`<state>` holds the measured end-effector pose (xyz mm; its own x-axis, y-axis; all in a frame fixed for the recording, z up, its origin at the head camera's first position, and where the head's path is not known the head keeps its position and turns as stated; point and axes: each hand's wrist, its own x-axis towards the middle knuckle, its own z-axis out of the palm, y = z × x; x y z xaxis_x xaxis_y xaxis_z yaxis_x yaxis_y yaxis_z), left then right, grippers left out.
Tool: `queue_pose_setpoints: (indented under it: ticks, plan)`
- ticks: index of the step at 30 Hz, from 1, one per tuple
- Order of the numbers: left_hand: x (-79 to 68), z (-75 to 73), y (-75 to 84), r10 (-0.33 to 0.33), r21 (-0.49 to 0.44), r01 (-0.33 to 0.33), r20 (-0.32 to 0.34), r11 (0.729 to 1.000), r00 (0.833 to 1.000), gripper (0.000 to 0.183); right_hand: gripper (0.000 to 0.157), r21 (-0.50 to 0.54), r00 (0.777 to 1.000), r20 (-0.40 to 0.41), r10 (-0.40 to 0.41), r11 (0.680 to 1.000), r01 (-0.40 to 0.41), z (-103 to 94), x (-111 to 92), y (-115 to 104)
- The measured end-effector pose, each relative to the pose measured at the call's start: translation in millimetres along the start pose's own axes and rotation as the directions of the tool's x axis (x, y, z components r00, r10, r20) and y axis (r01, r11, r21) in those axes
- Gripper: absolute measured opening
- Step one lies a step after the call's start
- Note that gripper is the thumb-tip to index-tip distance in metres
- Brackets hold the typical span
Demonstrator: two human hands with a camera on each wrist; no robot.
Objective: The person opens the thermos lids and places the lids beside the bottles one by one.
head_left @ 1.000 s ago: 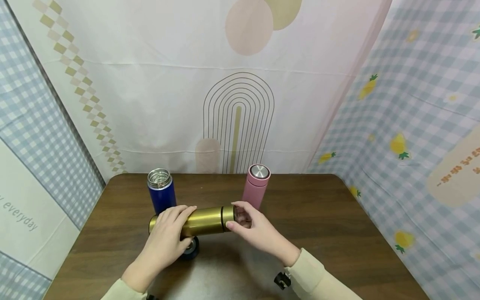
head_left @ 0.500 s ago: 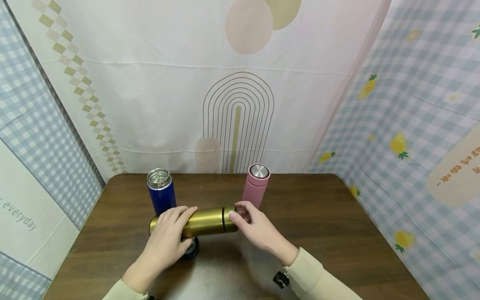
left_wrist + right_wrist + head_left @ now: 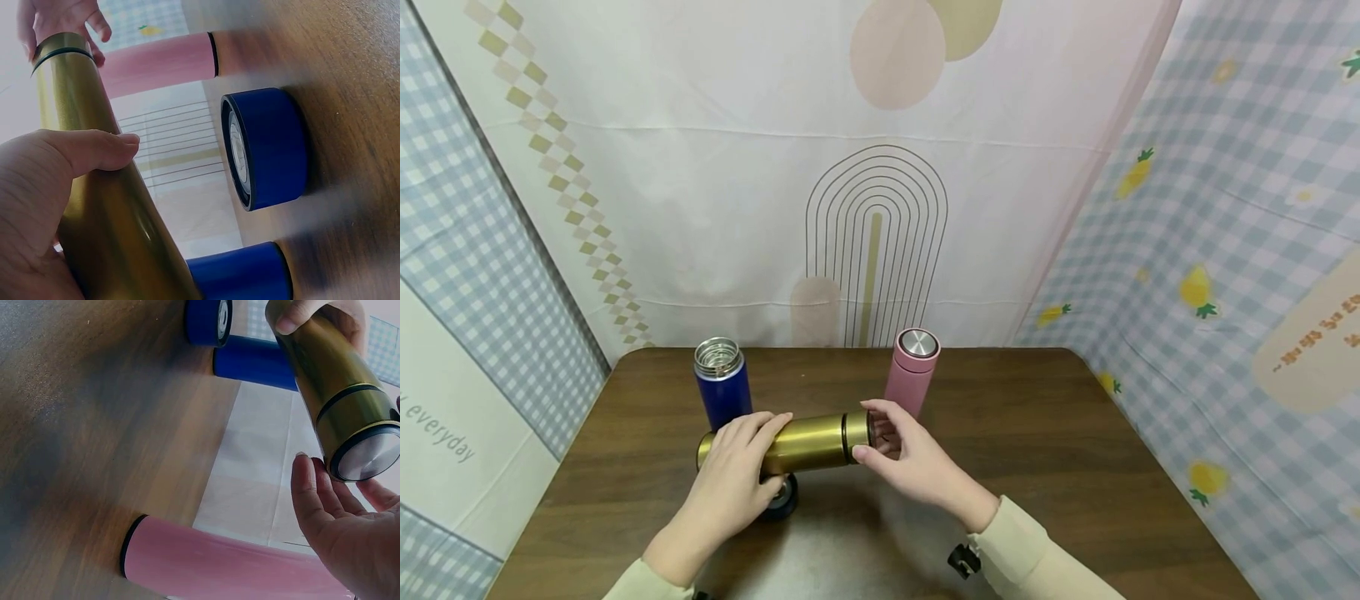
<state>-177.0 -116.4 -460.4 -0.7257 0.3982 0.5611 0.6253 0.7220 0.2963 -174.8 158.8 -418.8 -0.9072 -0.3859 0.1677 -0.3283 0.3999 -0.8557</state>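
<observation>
A gold thermos bottle (image 3: 808, 443) lies nearly sideways in my left hand (image 3: 727, 479), held up over the table. That hand grips the body from above, its thumb (image 3: 103, 150) across the near side in the left wrist view. My right hand (image 3: 917, 458) reaches round the gold cap (image 3: 857, 432) at the bottle's right end, thumb at the near side and fingers at the far side. The right wrist view shows the cap's silver top (image 3: 369, 455) facing the palm, fingertips right at its rim. A dark seam ring separates cap from body.
Behind my left hand stands a lidless blue thermos bottle (image 3: 725, 400). Its likely lid, a short blue lid (image 3: 269, 149), sits on the wooden table (image 3: 1037, 467) below the gold bottle. A capped pink thermos bottle (image 3: 912, 379) stands behind my right hand. Cloth curtains (image 3: 737, 208) hang behind.
The right thumb and fingers turned upward and over the cap, then came back to about their first position. My left hand and the gold bottle have hardly moved.
</observation>
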Motion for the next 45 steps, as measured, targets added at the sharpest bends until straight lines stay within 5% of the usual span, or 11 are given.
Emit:
queue_pose_setpoints:
  ticks: [6, 16, 27, 37, 45]
  plan:
    - [0.2, 0.0, 0.6, 0.003, 0.003, -0.003, 0.002, 1.0, 1.0, 0.085, 0.065, -0.038, 0.999, -0.003, 0.036, 0.999, -0.036, 0.2, 0.2, 0.4]
    - [0.2, 0.8, 0.3, 0.018, 0.001, -0.018, -0.005, 1.0, 1.0, 0.086, 0.053, -0.079, 0.988, 0.015, 0.157, 0.985, -0.155, -0.1, -0.6, -0.2]
    - [0.1, 0.4, -0.6, 0.017, 0.006, -0.017, -0.009, 1.0, 1.0, 0.086, 0.058, 0.048, 0.999, 0.045, 0.006, 0.999, -0.008, 1.2, -0.1, 3.0]
    - [-0.5, 2.7, 0.5, 0.03, 0.004, -0.03, -0.013, 1.0, 0.999, 0.084, 0.052, -0.067, 0.991, -0.043, 0.128, 0.989, -0.131, -0.4, -1.3, 2.3]
    - [-1.0, 2.9, 1.5, 0.03, 0.006, -0.03, -0.007, 1.0, 1.0, 0.084, 0.055, -0.091, 0.992, -0.013, 0.123, 0.988, -0.124, 0.7, -1.4, 2.0]
